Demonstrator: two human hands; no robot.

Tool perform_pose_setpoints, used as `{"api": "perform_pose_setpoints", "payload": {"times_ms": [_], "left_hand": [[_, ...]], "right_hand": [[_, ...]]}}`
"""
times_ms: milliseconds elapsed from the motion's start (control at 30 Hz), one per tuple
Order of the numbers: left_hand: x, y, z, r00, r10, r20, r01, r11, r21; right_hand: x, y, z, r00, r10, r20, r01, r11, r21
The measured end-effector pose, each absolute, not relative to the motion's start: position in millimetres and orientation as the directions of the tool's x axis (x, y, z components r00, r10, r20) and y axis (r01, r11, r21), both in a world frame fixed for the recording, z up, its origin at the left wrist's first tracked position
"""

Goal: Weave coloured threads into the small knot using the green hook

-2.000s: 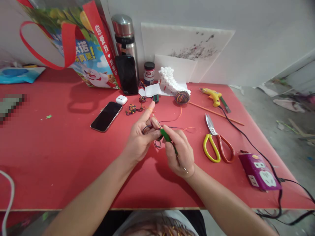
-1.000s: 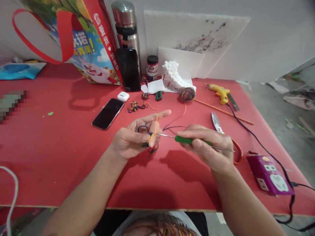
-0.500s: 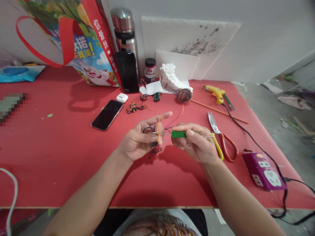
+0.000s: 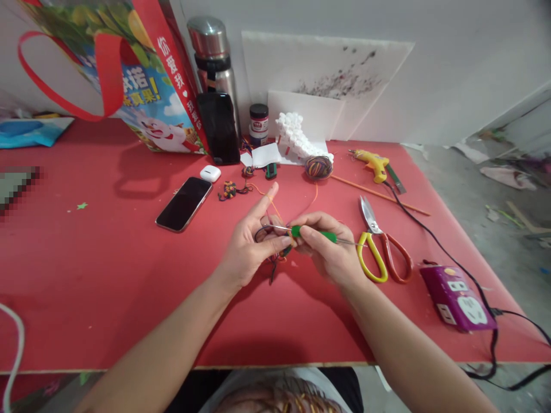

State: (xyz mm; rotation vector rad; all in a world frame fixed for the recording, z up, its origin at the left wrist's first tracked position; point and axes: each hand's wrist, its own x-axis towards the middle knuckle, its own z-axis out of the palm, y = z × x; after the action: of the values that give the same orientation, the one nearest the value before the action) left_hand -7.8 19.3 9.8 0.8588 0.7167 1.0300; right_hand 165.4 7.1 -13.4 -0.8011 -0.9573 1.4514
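Observation:
My right hand (image 4: 333,246) is closed around the green handle of a crochet hook (image 4: 314,234), whose thin metal shaft points left. Between the thumb and fingers of my left hand (image 4: 249,244), a small dark, multicoloured piece of yarn work (image 4: 284,251) is pinched, partly hidden by the fingers. Orange yarn runs over my raised left index finger, and dark loops hang by the thumb. The hook's metal end lies at the left fingers; its tip is hard to make out. A variegated yarn ball (image 4: 318,167) lies beyond the hands, with an orange strand trailing from it.
Scissors (image 4: 373,241), a purple power socket (image 4: 458,298) and a yellow glue gun (image 4: 371,164) with a black cord lie to the right. A phone (image 4: 184,203), white earphone case (image 4: 210,173) and small knitted piece (image 4: 229,190) are at left. A steel flask (image 4: 209,37) stands behind.
My right hand has moved left, bringing the hook closer against my left hand. The left index finger now points more upward, and the view has shifted slightly.

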Motion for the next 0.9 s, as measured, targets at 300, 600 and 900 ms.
{"api": "perform_pose_setpoints", "payload": {"times_ms": [300, 600, 900], "left_hand": [[-9, 19, 15, 0.390, 0.917, -0.083, -0.354, 0.233, 0.906], [-10, 20, 21, 0.246, 0.969, -0.011, -0.230, 0.070, 0.971], [-1, 15, 17, 0.295, 0.955, 0.027, -0.152, 0.019, 0.988]], "right_hand": [[172, 12, -7, -0.279, 0.960, -0.016, -0.535, -0.169, -0.828], [156, 10, -9, -0.109, 0.993, -0.036, -0.613, -0.095, -0.784], [156, 12, -19, -0.095, 0.995, 0.015, -0.502, -0.035, -0.864]]}}
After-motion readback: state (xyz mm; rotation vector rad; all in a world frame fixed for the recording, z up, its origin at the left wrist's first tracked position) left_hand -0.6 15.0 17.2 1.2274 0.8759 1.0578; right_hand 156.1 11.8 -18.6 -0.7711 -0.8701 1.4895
